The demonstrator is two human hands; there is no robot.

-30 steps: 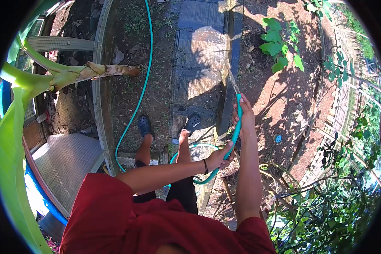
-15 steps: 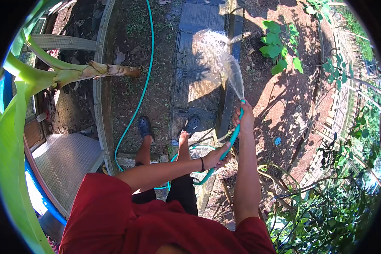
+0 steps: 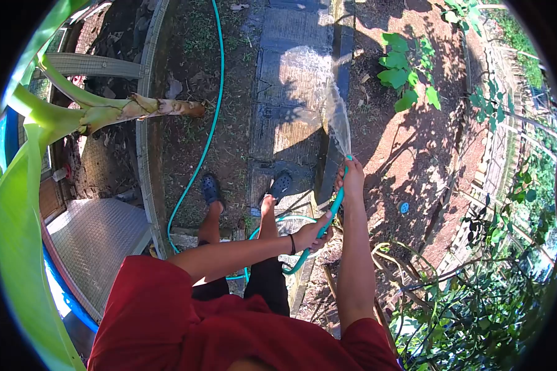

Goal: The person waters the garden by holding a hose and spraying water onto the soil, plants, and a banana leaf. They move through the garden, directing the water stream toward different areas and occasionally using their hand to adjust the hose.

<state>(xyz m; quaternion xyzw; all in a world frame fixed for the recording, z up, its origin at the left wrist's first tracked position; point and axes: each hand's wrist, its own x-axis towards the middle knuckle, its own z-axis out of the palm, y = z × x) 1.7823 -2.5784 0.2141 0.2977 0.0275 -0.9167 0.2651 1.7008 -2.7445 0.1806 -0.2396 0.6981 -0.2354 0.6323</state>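
Observation:
A green garden hose (image 3: 336,205) runs up between my two hands, its open end pointing away from me. My right hand (image 3: 353,180) is closed around the hose just behind its mouth, the thumb close to the opening. Lower down, my left hand (image 3: 310,236), with a dark band at the wrist, wraps round the same hose. A fan of water (image 3: 336,117) sprays from the end and splashes onto the wet concrete path (image 3: 294,133). The rest of the hose loops behind my legs and lies along the soil at the left.
My feet wear dark clogs (image 3: 282,183). A leafy green plant (image 3: 397,69) grows in the soil right of the path's raised edge. At the left stand a thick plant stem (image 3: 161,107) and a mesh-covered frame (image 3: 143,133). Branches and leaves (image 3: 464,303) crowd the lower right.
Both hands and the hose end have shifted slightly left and toward me. The water keeps spraying onto the path, its stream now a little more upright.

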